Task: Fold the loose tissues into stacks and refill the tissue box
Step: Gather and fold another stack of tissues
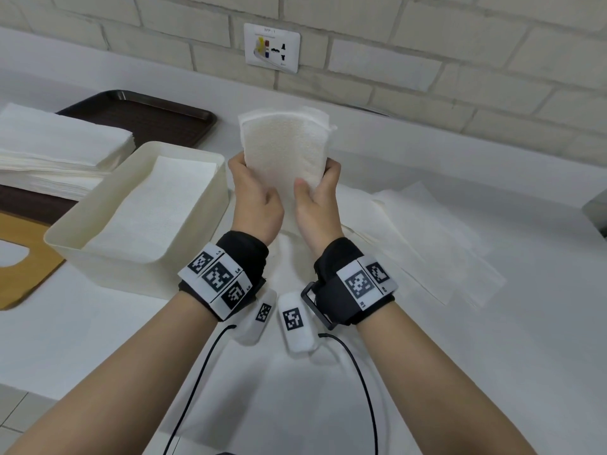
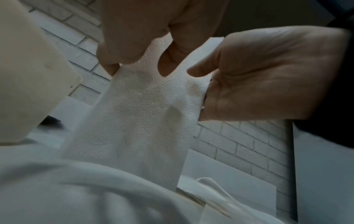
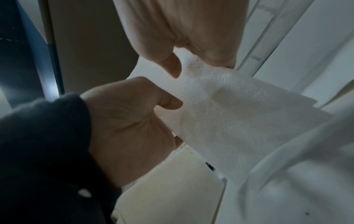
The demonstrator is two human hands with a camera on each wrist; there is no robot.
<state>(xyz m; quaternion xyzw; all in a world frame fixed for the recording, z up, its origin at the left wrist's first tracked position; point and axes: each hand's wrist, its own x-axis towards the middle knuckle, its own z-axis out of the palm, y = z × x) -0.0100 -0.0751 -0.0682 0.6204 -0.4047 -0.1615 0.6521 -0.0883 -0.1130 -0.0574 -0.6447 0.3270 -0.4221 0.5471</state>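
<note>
Both hands hold a folded stack of white embossed tissues [image 1: 284,149] upright over the middle of the table. My left hand [image 1: 254,178] grips its left edge and my right hand [image 1: 317,175] grips its right edge, thumbs on the near face. In the left wrist view the stack [image 2: 138,121] hangs down from the fingers toward loose tissue below. In the right wrist view, the stack [image 3: 229,113] shows between both hands. Just left of the hands, the cream tissue box [image 1: 115,270] stands open with flat tissues inside.
Loose unfolded tissues [image 1: 427,231] lie spread on the white table to the right and under the hands. A thick pile of tissues [image 1: 59,149] sits on a dark tray [image 1: 147,116] at the back left. A wooden lid [image 1: 19,257] lies at the far left, with a brick wall behind.
</note>
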